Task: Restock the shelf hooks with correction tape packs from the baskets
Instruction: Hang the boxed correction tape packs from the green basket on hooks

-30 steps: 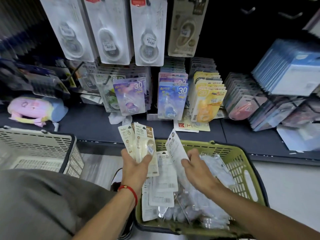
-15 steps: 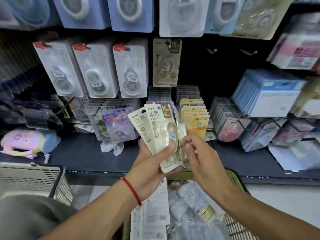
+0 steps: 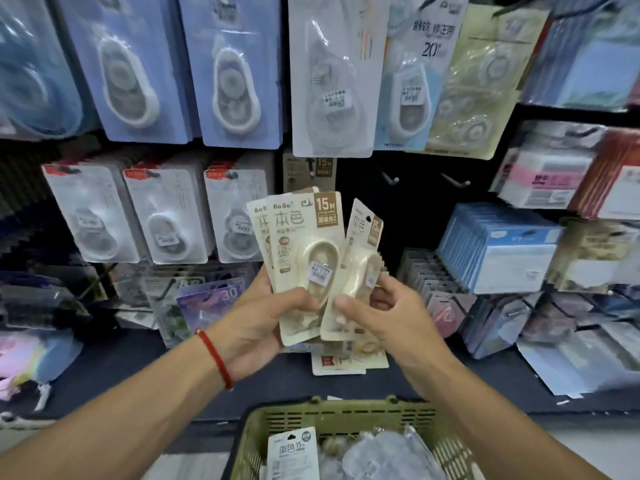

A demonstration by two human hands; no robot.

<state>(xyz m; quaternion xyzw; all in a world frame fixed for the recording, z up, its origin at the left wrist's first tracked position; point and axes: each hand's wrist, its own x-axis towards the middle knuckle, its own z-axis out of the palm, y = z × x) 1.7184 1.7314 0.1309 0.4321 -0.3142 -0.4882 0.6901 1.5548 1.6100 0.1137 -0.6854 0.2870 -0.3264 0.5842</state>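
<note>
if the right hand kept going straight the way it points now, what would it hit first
Probably the cream packs held in the left hand: the right hand, pinching one pack, points up-left at them. Depth beyond is unclear.

a stationery shop: priced packs (image 3: 239,74) on hooks (image 3: 455,180).

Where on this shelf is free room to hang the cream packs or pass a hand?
Two bare hooks stand against the dark panel, right of the beige 15M pack and left of the pink boxes. A hand fits there. Elsewhere the rows are crowded. The left hand and right hand hold cream packs.
</note>
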